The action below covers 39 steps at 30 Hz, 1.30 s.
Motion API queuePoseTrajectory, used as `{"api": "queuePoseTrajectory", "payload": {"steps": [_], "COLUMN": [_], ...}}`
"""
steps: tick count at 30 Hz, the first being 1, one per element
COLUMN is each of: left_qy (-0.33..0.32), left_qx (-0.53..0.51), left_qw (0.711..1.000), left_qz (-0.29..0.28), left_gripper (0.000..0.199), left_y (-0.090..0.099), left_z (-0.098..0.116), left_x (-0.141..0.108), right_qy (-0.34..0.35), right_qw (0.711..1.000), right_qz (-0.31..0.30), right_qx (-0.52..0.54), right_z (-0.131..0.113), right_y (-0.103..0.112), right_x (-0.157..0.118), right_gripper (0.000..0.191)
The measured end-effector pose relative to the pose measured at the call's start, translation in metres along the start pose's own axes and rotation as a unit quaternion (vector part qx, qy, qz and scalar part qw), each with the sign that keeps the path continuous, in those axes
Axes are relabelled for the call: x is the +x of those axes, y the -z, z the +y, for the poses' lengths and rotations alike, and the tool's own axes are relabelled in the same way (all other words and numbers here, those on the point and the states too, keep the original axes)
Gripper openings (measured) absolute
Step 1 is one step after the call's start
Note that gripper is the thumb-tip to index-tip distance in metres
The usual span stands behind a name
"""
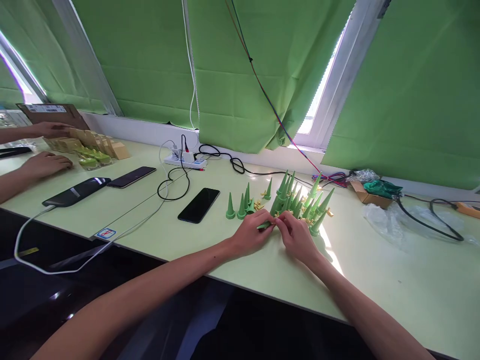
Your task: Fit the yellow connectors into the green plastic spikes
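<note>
My left hand (254,231) is closed around a green cone (264,225) that lies on its side, its tip toward the left. Fingertips of my right hand (296,235) pinch at the cone's other end, where a small yellowish piece partly shows; the fingers hide most of it. Both hands meet low over the table. Just behind them stands a dense cluster of green cones (287,192), some tilted, with yellowish pieces among them. Several more cones (230,206) stand left of the cluster, beside a small pile of yellowish pieces (258,205).
A black phone (198,205) lies left of my hands. Behind it are a power strip (185,160) and tangled cables. At the right sit a small cardboard box (371,194) and clear plastic bags (388,220). Another person's hands (47,164) are at the far left, near small boxes.
</note>
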State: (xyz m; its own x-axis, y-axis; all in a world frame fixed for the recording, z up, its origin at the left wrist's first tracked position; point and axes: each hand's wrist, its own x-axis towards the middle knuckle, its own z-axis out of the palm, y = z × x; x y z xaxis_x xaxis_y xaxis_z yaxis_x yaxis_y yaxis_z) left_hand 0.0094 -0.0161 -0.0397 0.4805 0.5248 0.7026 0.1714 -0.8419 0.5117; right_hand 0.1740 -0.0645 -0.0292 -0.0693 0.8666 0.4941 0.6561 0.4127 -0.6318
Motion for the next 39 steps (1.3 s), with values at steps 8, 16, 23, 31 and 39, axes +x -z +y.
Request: {"api": "queuePoseTrajectory", "payload": {"steps": [8,16,23,31,39], "left_qy": [-0.027,-0.030,-0.045,-0.052,-0.071], "left_qx": [-0.003,0.004,0.008,0.010,0.022], "left_qw": [1.000,0.999,0.999,0.999,0.997], "left_qz": [0.011,0.014,0.016,0.012,0.021], "left_gripper": [0.008,0.008,0.009,0.007,0.007], "left_y": [0.0015,0.0034,0.0023,0.0021,-0.0001], "left_z": [0.0022,0.0029,0.0018,0.0000,-0.0016], "left_x": [-0.0014,-0.0018,-0.0005,0.0004,0.0004], "right_qy": [0.019,0.034,0.050,0.053,0.062], "right_qw": [1.000,0.999,0.999,0.998,0.997], "right_qz": [0.000,-0.006,0.001,0.014,0.028], "right_qx": [0.003,-0.002,-0.004,-0.021,-0.032], "right_z": [0.0006,-0.0010,0.0011,0.0016,0.0014], "right_y": [0.0001,0.0018,0.0014,0.0016,0.0020], "right_x": [-0.0003,0.0015,0.0021,0.0031,0.0032], "right_gripper": [0.029,0.028,0.030,0.034,0.037]}}
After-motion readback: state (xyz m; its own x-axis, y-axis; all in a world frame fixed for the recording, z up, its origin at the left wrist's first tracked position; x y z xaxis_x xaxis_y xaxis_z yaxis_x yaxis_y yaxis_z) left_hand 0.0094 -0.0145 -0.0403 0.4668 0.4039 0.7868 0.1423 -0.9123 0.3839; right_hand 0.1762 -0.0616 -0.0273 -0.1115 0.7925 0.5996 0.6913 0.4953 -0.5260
